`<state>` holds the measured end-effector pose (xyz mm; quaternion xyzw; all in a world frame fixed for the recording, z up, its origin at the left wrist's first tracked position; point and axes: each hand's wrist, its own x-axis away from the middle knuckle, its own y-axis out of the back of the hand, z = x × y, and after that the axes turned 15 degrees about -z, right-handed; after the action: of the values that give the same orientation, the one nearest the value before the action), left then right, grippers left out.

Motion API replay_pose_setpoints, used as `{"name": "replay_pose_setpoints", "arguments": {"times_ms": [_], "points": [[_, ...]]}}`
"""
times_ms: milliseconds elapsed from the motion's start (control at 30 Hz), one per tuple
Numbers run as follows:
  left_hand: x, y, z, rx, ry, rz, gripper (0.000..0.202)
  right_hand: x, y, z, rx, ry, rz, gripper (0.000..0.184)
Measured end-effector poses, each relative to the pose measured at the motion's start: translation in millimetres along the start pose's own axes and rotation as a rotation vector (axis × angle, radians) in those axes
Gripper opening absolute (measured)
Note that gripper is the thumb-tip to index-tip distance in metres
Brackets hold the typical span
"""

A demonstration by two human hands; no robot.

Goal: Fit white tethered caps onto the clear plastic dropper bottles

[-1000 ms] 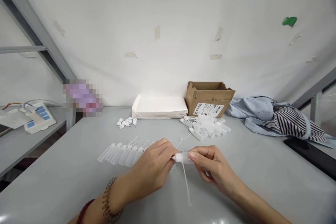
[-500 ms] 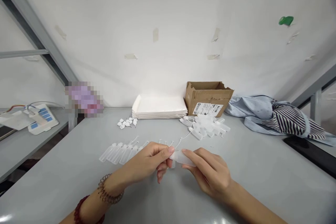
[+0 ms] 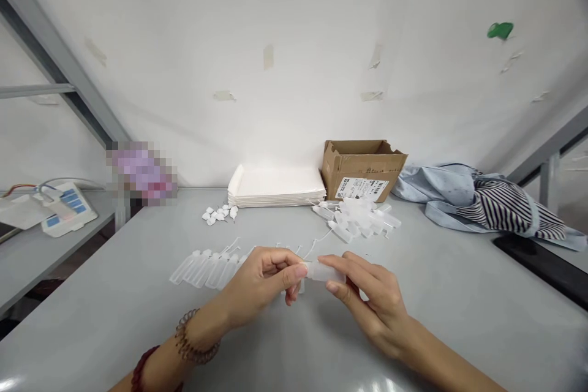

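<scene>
In front of the cardboard box (image 3: 361, 170), the tube (image 3: 325, 272), pinched at opposite ends by left hand (image 3: 261, 282) and right hand (image 3: 376, 300), could be dropped through uneven pressure.

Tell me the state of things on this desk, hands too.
Tube, held sideways
Left hand, pinching the tube's left end
Right hand, holding the tube's body
Tube row, side by side
Tube pile, jumbled
Small white pieces, clustered
Box, open-topped
White stack, flat
Cloth, crumpled
</scene>
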<state>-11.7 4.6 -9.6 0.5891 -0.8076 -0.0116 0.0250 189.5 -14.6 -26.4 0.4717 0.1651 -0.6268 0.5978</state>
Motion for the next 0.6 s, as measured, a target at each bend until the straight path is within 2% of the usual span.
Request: {"name": "replay_pose_setpoints", "arguments": {"times_ms": [267,467,600], "points": [[5.8,-4.5,2.9,-0.15,-0.16,-0.091,0.018,-3.3,1.7,0.5,-0.084,-0.283,-0.004,0.02],[9.0,-6.9,6.6,-0.408,-0.459,-0.186,0.013,-7.7,2.8,-1.7,-0.173,-0.487,0.064,0.023],[9.4,-5.6,6.9,-0.551,-0.641,-0.171,0.015,-6.5,-0.4,-5.4,-0.207,-0.61,0.115,0.041]]}}
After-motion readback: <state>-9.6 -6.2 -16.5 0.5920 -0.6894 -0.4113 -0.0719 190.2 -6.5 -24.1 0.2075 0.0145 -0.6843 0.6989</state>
